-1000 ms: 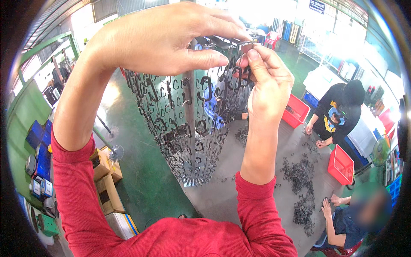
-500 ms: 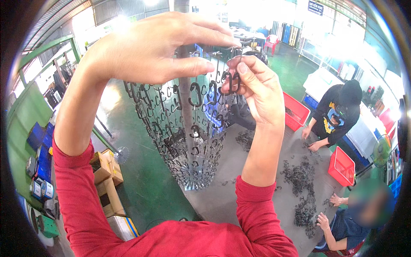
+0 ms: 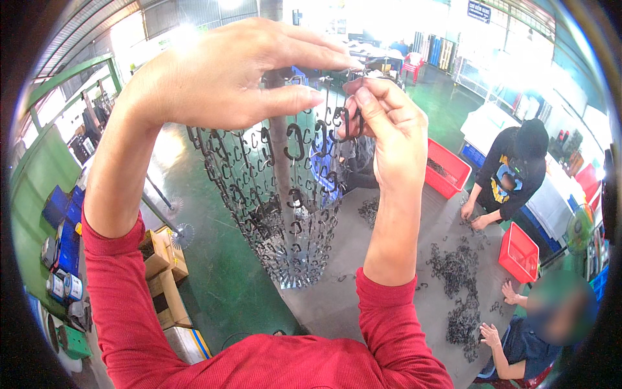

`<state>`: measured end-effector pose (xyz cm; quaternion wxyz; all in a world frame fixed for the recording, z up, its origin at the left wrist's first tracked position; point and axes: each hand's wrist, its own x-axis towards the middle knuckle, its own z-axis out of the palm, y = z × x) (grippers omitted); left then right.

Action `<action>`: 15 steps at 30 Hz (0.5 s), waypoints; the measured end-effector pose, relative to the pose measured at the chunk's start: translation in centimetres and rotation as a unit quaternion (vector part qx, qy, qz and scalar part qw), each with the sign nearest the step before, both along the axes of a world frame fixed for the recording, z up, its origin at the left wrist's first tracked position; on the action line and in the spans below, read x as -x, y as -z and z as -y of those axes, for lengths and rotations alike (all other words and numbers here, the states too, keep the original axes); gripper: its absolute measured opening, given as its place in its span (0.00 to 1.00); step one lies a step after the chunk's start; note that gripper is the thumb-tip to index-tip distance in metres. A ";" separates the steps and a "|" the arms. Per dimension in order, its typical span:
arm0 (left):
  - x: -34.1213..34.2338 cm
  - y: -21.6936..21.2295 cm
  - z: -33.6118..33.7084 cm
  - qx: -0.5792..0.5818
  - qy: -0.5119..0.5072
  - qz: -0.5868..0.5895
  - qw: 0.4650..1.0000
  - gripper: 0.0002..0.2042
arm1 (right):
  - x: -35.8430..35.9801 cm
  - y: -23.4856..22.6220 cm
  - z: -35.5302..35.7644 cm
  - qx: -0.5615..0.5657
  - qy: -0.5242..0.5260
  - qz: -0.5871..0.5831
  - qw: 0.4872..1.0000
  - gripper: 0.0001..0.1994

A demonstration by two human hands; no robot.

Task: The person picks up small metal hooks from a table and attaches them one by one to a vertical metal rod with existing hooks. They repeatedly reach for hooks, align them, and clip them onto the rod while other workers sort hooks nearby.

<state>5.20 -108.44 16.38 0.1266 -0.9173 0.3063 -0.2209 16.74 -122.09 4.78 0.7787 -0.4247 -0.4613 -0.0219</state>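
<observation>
While your left hand [image 3: 236, 81] arches over the top of a tall rack of thin metal strands hung with black C-shaped hooks [image 3: 295, 197], its fingers stretch forward with the thumb well apart from them, and you cannot tell from this view whether the fingertips touch anything. Your right hand [image 3: 393, 123] pinches a small black curved hook [image 3: 359, 123] between thumb and fingers, at the rack's upper right edge, just below your left fingertips. Whether that hook hangs on a strand is hidden by your fingers.

Behind the strands you have a round grey metal pole [image 3: 278, 135] standing upright. Below your right forearm spreads a grey tabletop [image 3: 363, 308], where loose black hooks lie in a dark heap [image 3: 461, 321]. At its far edge sits a red plastic bin [image 3: 447, 163], and a second red bin [image 3: 518, 249] stands farther right. Between those bins, a co-worker in a black printed top [image 3: 518, 170] bends over the table; nearer to you, a co-worker in a dark blue short-sleeved shirt [image 3: 521, 347] holds both hands above it.
</observation>
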 end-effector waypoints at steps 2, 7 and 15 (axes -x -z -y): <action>-0.1 0.1 0.0 0.005 0.002 0.003 1.000 0.21 | 0.2 0.0 0.0 -0.007 -0.011 -0.021 1.000 0.08; 0.1 -0.1 0.0 0.008 -0.017 -0.010 1.000 0.21 | 0.2 -0.1 -0.2 -0.008 -0.029 -0.036 0.999 0.08; 0.4 -0.4 0.2 0.028 0.005 -0.036 0.999 0.21 | -0.3 -0.7 -0.4 0.024 -0.076 -0.006 0.997 0.09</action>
